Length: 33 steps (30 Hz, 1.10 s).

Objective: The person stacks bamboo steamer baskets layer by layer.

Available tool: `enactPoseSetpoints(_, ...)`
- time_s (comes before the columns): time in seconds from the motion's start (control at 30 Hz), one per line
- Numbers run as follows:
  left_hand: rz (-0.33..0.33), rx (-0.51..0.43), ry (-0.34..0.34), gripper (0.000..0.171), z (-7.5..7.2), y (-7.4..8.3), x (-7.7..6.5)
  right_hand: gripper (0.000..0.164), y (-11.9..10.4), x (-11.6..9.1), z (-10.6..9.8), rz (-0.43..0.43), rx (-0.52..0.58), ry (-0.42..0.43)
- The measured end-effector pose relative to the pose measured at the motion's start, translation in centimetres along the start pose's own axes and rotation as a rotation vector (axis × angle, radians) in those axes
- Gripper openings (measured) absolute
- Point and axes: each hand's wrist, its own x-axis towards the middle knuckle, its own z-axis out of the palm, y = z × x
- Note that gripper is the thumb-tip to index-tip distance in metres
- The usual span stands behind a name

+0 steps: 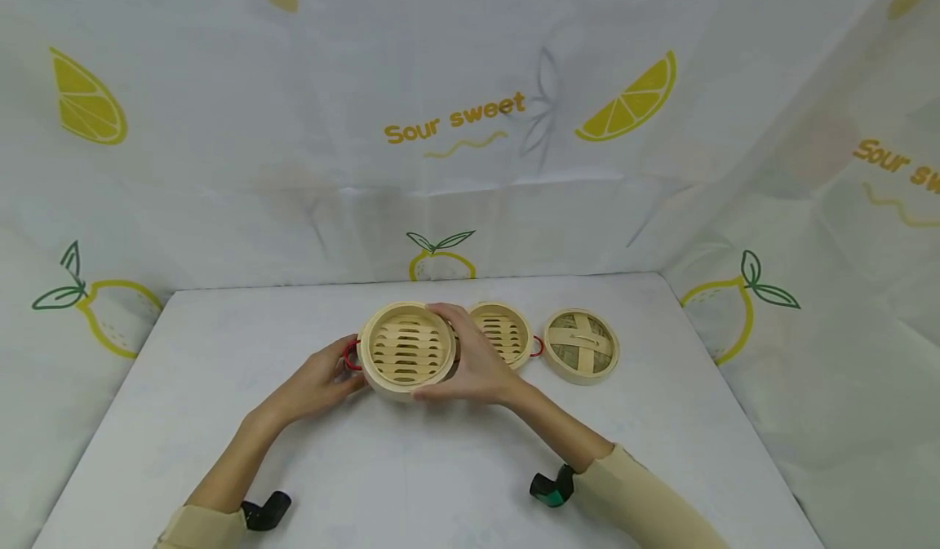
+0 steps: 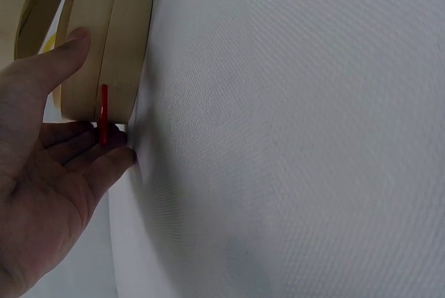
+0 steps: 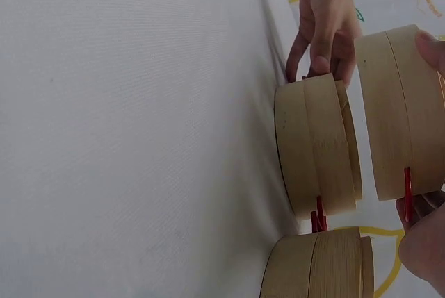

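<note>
My right hand (image 1: 473,361) grips a round bamboo steamer basket (image 1: 410,349) with a slatted base, thumb and fingers on opposite sides of its wall. In the right wrist view this basket is lifted above a second steamer basket (image 3: 316,149) that stands on the table. My left hand (image 2: 49,173) holds the side of that lower basket, its thumb on the wall and its fingers by the red handle (image 2: 104,114). From the head, the raised basket hides most of the lower one.
Right of the hands stands another slatted steamer basket (image 1: 507,333) with a red handle, partly behind my right hand. Beside it lies a woven bamboo lid (image 1: 582,345) with crossed strips. A white cloth (image 1: 441,467) covers the table, and lemon-printed sheets (image 1: 455,59) hang behind.
</note>
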Motion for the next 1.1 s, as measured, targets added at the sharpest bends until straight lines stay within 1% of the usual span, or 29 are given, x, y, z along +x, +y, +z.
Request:
enactPoseSetpoints(0.17, -0.005, -0.021, -0.007, 0.065, 0.0, 0.0, 0.0, 0.121, 0.1, 0.6, 0.3, 0.012, -0.010, 0.002)
enactPoseSetpoints(0.33, 0.005, -0.015, -0.005, 0.061, 0.0, 0.0, 0.1, 0.121, 0.0, 1.0, 0.5, 0.027, -0.005, 0.003)
enactPoseSetpoints(0.5, 0.034, 0.014, 0.012, 0.058, 0.0, -0.3, 0.1, 0.121, -0.1, 1.3, 0.7, 0.033, 0.018, -0.004)
enactPoseSetpoints(0.7, 0.071, 0.038, 0.037, 0.061, 0.2, -0.5, 0.2, 0.120, 0.2, 1.9, 0.9, 0.040, 0.020, -0.006)
enactPoseSetpoints(0.9, 0.069, 0.025, 0.042, 0.062, 0.2, -0.4, 0.2, 0.120, 0.7, 2.3, 1.0, 0.043, 0.011, -0.002)
enactPoseSetpoints(1.1, 0.063, 0.039, 0.043, 0.063, 0.3, -0.4, 0.3, 0.120, 1.0, 2.6, 1.2, 0.055, -0.020, -0.004)
